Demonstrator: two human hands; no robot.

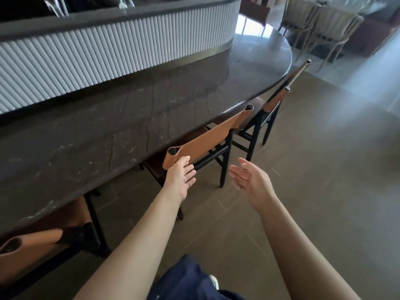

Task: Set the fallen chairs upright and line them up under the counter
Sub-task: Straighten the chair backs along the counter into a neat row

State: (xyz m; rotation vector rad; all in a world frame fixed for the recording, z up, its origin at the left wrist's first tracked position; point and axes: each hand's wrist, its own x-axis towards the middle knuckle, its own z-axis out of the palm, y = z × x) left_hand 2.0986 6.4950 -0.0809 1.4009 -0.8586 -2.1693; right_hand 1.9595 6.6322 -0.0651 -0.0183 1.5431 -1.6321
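At the bottom of the frame a dark blue trouser leg (184, 278) is over the tiled floor (303, 191). In the lower left the nearest chair (32, 241) sits partly under the counter (108, 126); it is blurred, so I cannot tell if it is straight.

In the centre the left hand (180, 176) is flat, with straight fingers, and its thumb seems to touch the lower left end of the tan backrest of the middle chair (207, 137). The right hand (251, 180) is wide, with its palm turned to the left. It holds nothing and is apart from the chair. The middle chair stands upright with its seat under the counter's edge. The far chair (277, 100), toward the upper right, stands the same way.

The danger I see is a push from one end only. With just the left hand on the backrest, the chair may turn out of line with its neighbours. A push that is too strong may knock the backrest against the stone edge, or catch fingers between the two. The legs may also scrape the tiles.
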